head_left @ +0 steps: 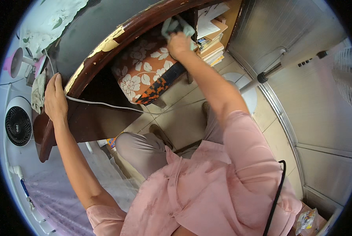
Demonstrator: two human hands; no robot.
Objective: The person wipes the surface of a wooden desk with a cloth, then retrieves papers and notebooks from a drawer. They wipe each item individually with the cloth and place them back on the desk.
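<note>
My right hand (178,44) reaches in under the curved front of a dark wooden desk (109,45) and is closed on a pale green cloth (188,31). Below that hand is a padded stool (142,69) with a brown, white-flowered cover. My left hand (55,98) lies with straight fingers on the desk's left edge, where the brown veneer has peeled. A white cable (101,104) runs past its fingers and sags across below the desk. Beside the left hand hangs a crumpled greyish cloth (38,91).
Stacked books and papers (212,41) fill a compartment right of the stool. A small black-and-white fan (18,121) stands at the left. On the right, a pole stand (258,78) with a round white base is near a frosted panel (309,106). A lace cover (46,23) lies on the desktop.
</note>
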